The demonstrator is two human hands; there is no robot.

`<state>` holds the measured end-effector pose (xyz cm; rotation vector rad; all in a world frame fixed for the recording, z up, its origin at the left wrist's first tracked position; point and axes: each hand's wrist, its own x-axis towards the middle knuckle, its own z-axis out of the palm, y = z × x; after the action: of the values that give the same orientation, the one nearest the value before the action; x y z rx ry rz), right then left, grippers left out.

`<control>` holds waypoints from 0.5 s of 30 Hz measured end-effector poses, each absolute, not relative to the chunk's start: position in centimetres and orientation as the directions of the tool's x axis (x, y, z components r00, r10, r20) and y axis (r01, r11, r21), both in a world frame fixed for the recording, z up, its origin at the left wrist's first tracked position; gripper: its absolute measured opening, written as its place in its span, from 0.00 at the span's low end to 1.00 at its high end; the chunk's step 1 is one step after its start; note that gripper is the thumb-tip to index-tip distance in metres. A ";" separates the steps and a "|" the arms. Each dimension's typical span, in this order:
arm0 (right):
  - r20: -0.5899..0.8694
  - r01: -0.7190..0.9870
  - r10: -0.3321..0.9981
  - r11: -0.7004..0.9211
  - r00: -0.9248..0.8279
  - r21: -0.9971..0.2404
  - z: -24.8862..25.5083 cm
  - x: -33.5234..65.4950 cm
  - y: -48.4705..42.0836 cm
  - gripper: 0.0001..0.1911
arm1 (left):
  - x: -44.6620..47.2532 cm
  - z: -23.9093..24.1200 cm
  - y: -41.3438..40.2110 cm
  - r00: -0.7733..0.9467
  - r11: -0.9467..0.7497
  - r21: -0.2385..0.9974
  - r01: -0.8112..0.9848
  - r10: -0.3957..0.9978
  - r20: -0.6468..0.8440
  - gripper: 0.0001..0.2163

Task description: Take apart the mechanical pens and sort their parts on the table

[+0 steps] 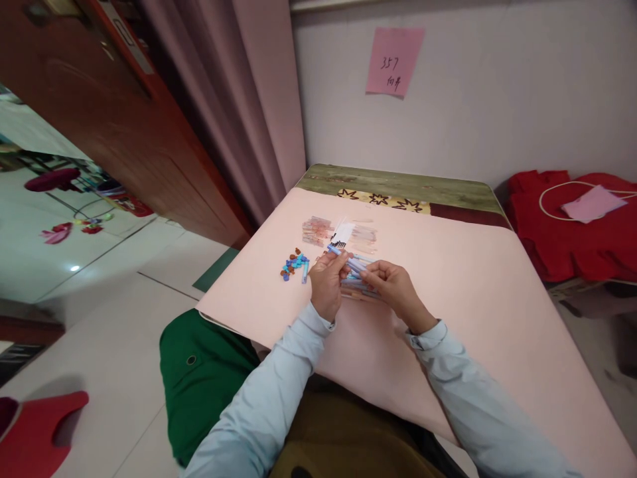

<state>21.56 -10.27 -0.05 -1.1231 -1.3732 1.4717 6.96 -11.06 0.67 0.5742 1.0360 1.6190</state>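
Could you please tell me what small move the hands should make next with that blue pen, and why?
Probably the left hand should reach to the small blue and brown pieces beside it and pick one up: it and the right hand both pinch one blue pen above the pink sheet, and that loose pile lies close by.

Pen parts (pixel 343 234) crowd ahead; pink tabletop (pixel 472 279) rightward lies open.
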 end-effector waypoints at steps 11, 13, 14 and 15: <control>-0.131 0.099 0.916 -0.100 -0.380 -0.990 0.8 21.7 -10.5 0.27 | 6.8 0.9 -10.9 -0.303 -0.062 0.870 -0.489 0.948 -0.103 0.13; -0.120 0.099 0.928 -0.090 -0.354 -0.991 0.4 21.7 -10.3 0.24 | 6.7 0.9 -10.8 -0.310 -0.064 0.875 -0.479 0.945 -0.101 0.14; -0.109 0.109 0.937 -0.076 -0.332 -0.991 0.1 21.7 -10.2 0.23 | 6.7 0.8 -10.7 -0.317 -0.063 0.882 -0.467 0.943 -0.101 0.14; -0.094 0.135 0.948 -0.055 -0.305 -0.989 -0.1 21.8 -10.2 0.23 | 6.5 0.7 -10.6 -0.329 -0.061 0.895 -0.442 0.939 -0.098 0.14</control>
<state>21.78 -10.15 -0.05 -1.1941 -1.5007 1.4377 6.55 -10.59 0.70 0.6557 1.0983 1.6260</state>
